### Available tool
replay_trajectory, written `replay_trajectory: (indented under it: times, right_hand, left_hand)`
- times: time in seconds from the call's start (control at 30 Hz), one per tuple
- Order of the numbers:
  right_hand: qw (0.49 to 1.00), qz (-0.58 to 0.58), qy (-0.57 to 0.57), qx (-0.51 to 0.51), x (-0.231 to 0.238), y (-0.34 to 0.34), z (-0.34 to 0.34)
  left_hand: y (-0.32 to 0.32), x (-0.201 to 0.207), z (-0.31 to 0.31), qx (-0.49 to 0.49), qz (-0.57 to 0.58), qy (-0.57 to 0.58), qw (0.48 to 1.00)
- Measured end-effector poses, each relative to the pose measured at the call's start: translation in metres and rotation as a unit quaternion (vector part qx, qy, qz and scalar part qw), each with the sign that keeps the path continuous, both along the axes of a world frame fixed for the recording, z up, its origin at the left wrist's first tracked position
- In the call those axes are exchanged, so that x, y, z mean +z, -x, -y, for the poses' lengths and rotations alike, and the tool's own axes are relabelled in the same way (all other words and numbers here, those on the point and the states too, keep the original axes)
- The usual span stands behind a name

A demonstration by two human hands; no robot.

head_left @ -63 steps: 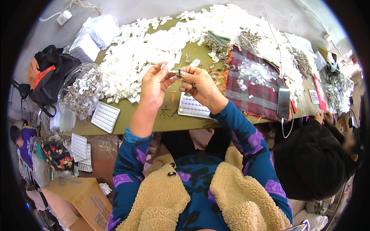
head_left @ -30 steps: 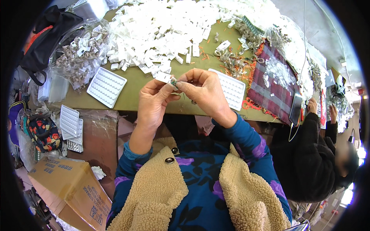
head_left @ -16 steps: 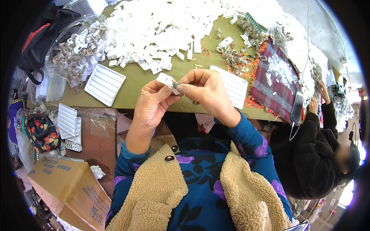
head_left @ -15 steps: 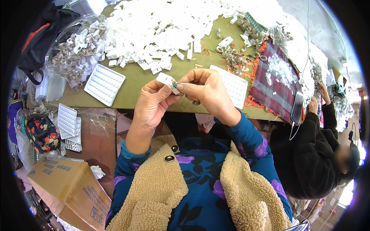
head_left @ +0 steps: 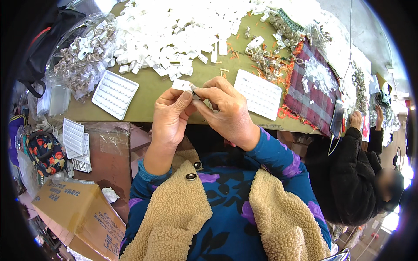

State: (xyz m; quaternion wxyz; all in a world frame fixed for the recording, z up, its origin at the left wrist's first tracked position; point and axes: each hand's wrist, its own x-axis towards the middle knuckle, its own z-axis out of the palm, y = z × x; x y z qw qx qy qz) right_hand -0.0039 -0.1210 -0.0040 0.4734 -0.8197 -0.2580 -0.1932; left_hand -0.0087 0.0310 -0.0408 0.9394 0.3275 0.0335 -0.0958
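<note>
My left hand [head_left: 170,118] is closed, pinching a small white plastic case [head_left: 181,85] between thumb and fingers above the table's near edge. My right hand [head_left: 228,114] meets it there, its thumb and fingertips closed at the case's right end. A tiny dark part shows between the fingertips, mostly covered, so its kind cannot be made out. Beyond both hands spreads a large heap of similar white cases [head_left: 161,39]. A white tray with rows of round dimples [head_left: 115,95] lies to the left, and a second dimpled tray [head_left: 257,93] to the right.
At the far left sits a clear bag of small metallic and white parts [head_left: 85,61]. Loose metallic parts [head_left: 265,61] lie near a plaid cloth [head_left: 311,91]. A cardboard box [head_left: 78,213] stands at lower left. On the right, a person in black [head_left: 348,178] works at the same table.
My right hand has turned and shifted its fingers at the case's end. The green bit seen there before is now covered. The co-worker's hands have moved slightly.
</note>
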Motion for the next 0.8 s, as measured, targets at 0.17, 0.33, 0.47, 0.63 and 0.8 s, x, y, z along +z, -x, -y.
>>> replay_trajectory:
  times: [0.17, 0.33, 0.47, 0.63, 0.8]
  right_hand:
    - [0.995, 0.097, 0.012, 0.023, -0.006, -0.007, -0.005]
    - [0.998, 0.048, 0.015, 0.037, 0.003, -0.008, -0.007]
    - [0.992, -0.09, -0.078, 0.029, 0.01, -0.003, -0.005]
    - [0.994, -0.076, -0.073, 0.019, 0.007, -0.004, -0.005]
    - [0.996, -0.059, -0.062, 0.015, 0.001, -0.008, -0.005]
  left_hand:
    - [0.003, 0.004, 0.001, 0.044, 0.019, -0.069, 0.996]
    - [0.001, -0.001, -0.003, 0.062, 0.035, -0.008, 0.997]
    - [0.003, -0.002, -0.003, 0.081, 0.038, -0.031, 0.996]
    - [0.003, 0.001, -0.002, 0.101, 0.085, -0.064, 0.989]
    - [-0.002, 0.0, 0.0, 0.147, 0.19, -0.157, 0.958]
